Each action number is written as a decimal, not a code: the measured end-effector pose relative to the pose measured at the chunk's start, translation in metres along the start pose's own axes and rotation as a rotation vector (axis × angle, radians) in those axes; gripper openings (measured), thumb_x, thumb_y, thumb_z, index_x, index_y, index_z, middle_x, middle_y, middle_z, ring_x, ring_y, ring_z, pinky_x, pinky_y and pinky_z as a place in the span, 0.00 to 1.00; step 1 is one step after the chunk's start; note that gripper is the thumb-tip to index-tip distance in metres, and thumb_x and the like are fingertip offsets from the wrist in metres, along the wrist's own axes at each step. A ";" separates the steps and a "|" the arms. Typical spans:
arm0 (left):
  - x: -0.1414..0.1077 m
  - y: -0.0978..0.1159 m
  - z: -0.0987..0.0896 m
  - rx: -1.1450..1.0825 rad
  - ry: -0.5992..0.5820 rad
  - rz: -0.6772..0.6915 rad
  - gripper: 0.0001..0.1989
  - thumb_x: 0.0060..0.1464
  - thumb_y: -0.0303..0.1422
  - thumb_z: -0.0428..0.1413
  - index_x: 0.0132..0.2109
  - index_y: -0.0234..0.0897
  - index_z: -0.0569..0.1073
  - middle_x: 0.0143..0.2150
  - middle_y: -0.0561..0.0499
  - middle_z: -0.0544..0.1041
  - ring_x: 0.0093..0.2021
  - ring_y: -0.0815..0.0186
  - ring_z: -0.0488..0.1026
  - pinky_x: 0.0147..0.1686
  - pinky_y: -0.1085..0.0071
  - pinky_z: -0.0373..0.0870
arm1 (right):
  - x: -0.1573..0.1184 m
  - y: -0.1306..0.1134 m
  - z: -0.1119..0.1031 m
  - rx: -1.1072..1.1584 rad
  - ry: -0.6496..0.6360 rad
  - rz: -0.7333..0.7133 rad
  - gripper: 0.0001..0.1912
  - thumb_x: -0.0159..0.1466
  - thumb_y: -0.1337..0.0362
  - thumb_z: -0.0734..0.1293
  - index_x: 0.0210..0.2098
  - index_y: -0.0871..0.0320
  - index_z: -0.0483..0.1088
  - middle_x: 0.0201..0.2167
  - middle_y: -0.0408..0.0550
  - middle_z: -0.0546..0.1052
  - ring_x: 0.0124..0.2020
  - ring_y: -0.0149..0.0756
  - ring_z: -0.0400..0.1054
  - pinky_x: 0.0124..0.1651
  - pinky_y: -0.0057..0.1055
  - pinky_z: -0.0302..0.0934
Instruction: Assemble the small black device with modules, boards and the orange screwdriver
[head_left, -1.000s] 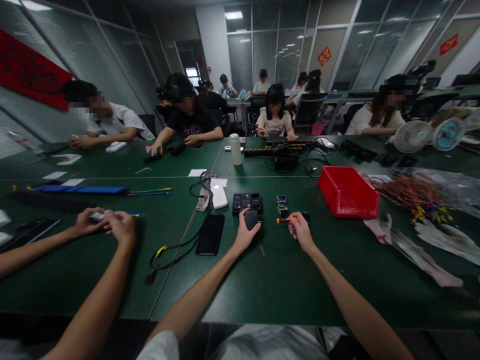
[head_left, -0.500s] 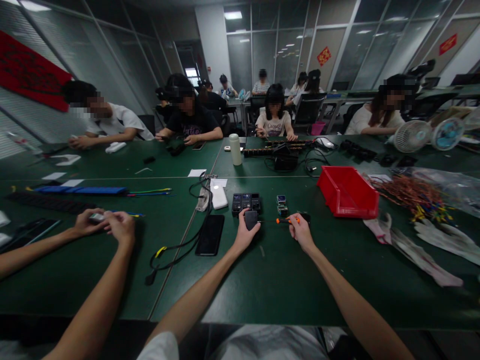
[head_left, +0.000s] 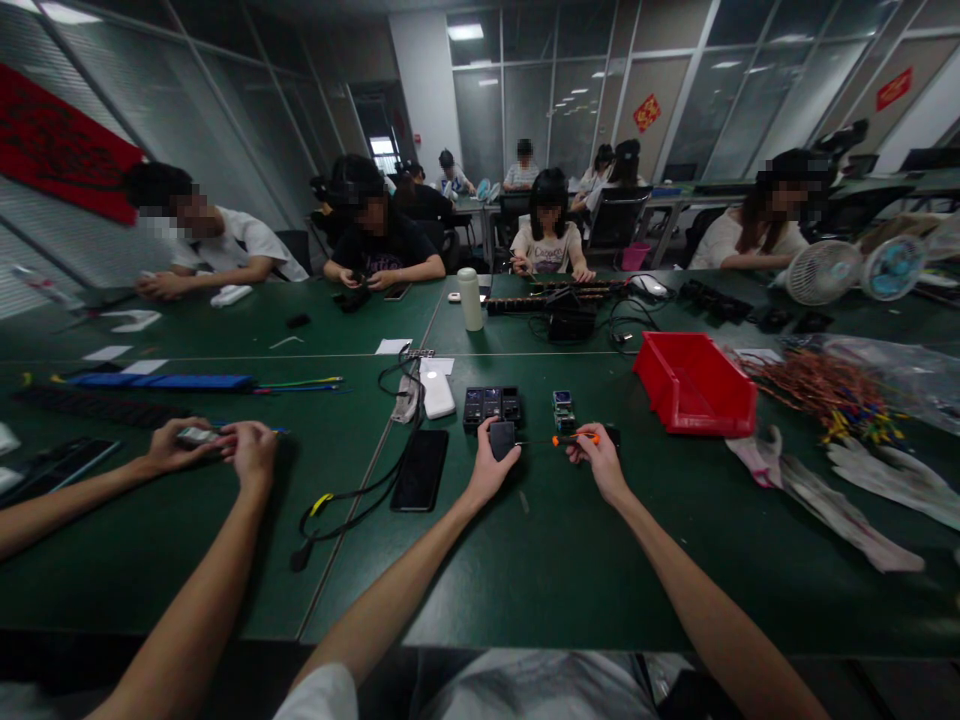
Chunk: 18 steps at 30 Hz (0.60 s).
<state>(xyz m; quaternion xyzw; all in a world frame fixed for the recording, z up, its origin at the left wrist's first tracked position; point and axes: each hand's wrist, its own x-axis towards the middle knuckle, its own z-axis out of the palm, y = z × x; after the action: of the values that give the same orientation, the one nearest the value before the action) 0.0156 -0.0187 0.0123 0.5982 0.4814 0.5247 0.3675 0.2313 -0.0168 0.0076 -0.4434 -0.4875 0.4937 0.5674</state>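
Observation:
My left hand point(head_left: 491, 465) is closed around a small dark square module point(head_left: 503, 441), thumb on its right side. In my right hand point(head_left: 602, 465) is a screwdriver point(head_left: 576, 438) with an orange and black handle. Its thin shaft points left and reaches the right side of the module; whether the tip sits in a screw is too small to tell. Just beyond my left hand stands a group of black modules point(head_left: 480, 402) with small screens. A small bare circuit board point(head_left: 563, 409) lies beyond the screwdriver. Part of a dark object point(head_left: 614, 436) shows behind my right hand.
A black phone point(head_left: 420, 470), a black cable point(head_left: 367, 490) and a white power bank point(head_left: 438, 393) lie left. To the right are a red bin point(head_left: 697, 390), gloves point(head_left: 840, 510) and copper wires point(head_left: 832, 385). A co-worker's hands point(head_left: 217, 445) work at the far left.
The fingers of my right hand have shifted and spread slightly on the screwdriver handle. My left hand and the module stay put. The neighbouring co-worker's right-side hand has moved slightly.

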 end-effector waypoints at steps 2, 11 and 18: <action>0.000 -0.001 0.000 0.002 -0.003 -0.005 0.30 0.49 0.36 0.55 0.57 0.42 0.53 0.50 0.48 0.62 0.46 0.66 0.64 0.50 0.67 0.60 | 0.000 0.000 0.000 -0.007 -0.001 -0.003 0.13 0.59 0.54 0.62 0.38 0.55 0.61 0.24 0.42 0.73 0.22 0.31 0.67 0.28 0.29 0.62; 0.000 0.002 -0.001 0.005 -0.006 -0.029 0.30 0.49 0.35 0.56 0.57 0.41 0.53 0.47 0.48 0.64 0.44 0.66 0.65 0.49 0.67 0.61 | 0.000 -0.001 0.000 -0.058 -0.004 -0.024 0.14 0.60 0.51 0.61 0.34 0.55 0.61 0.20 0.40 0.70 0.18 0.29 0.64 0.23 0.26 0.60; 0.000 0.001 0.000 -0.003 -0.006 -0.021 0.30 0.49 0.35 0.55 0.57 0.41 0.53 0.47 0.48 0.64 0.44 0.67 0.64 0.48 0.68 0.61 | 0.000 0.005 -0.002 -0.101 -0.001 -0.004 0.14 0.60 0.51 0.60 0.34 0.56 0.61 0.16 0.38 0.67 0.13 0.27 0.59 0.15 0.22 0.54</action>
<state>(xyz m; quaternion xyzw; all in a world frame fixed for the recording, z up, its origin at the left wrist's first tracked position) 0.0154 -0.0190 0.0129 0.5942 0.4857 0.5197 0.3755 0.2327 -0.0159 0.0025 -0.4703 -0.5128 0.4677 0.5451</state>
